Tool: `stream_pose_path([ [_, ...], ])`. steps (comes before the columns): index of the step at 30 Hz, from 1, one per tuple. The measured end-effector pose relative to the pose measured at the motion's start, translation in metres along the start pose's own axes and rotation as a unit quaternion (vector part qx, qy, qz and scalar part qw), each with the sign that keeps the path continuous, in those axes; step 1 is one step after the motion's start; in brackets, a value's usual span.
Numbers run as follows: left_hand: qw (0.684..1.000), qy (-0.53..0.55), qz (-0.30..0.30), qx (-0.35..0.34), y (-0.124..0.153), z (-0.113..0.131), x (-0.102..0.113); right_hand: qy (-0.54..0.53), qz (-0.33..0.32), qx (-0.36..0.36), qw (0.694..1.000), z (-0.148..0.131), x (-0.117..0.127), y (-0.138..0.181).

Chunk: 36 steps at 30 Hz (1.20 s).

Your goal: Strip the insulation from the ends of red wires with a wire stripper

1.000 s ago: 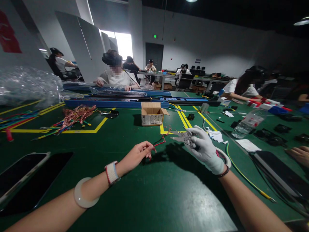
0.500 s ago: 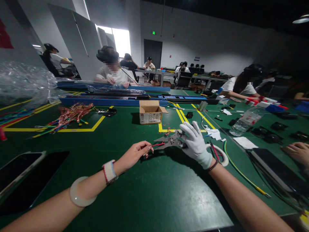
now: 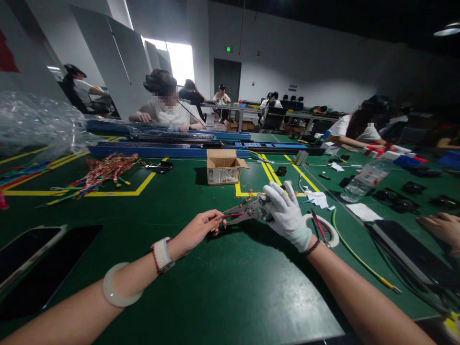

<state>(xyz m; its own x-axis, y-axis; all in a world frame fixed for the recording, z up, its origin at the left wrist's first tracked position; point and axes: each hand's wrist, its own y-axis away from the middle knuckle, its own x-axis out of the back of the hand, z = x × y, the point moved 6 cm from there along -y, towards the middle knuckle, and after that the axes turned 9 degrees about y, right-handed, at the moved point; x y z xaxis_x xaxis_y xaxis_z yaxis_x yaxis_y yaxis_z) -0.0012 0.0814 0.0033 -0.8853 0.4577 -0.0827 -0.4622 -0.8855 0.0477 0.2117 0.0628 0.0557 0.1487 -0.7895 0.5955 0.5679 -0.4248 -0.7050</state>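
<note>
My bare left hand pinches a short red wire between thumb and fingers. The wire's free end lies between the jaws of grey metal wire strippers. Around the tool's handles is my right hand, in a white glove, its fingers partly raised and curled. The jaws point left toward my left hand and look apart at the tips. Whether the blades touch the wire is too small to tell. Both hands are above the green table.
Beyond the tool stands an open cardboard box. Stripped copper wires lie to the left, phones nearer. On the right are a tape roll, a green-yellow cable and a plastic bottle. A person sits across the table.
The wire strippers and my right hand have shifted slightly left, bringing the jaws closer to my left fingers. The wire reaches less far past the jaw tips' gap. The person opposite has moved a hand.
</note>
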Motion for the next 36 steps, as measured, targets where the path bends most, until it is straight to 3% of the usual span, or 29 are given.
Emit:
stream_pose_path([
  [30,0.999,0.035,0.001,0.025,-0.002,-0.005,0.002,0.000,-0.020,0.013,1.000,0.000,-0.005,-0.003],
  [36,0.998,0.054,0.010,0.035,-0.001,-0.003,0.002,-0.011,-0.064,0.020,0.998,0.000,-0.011,-0.004],
])
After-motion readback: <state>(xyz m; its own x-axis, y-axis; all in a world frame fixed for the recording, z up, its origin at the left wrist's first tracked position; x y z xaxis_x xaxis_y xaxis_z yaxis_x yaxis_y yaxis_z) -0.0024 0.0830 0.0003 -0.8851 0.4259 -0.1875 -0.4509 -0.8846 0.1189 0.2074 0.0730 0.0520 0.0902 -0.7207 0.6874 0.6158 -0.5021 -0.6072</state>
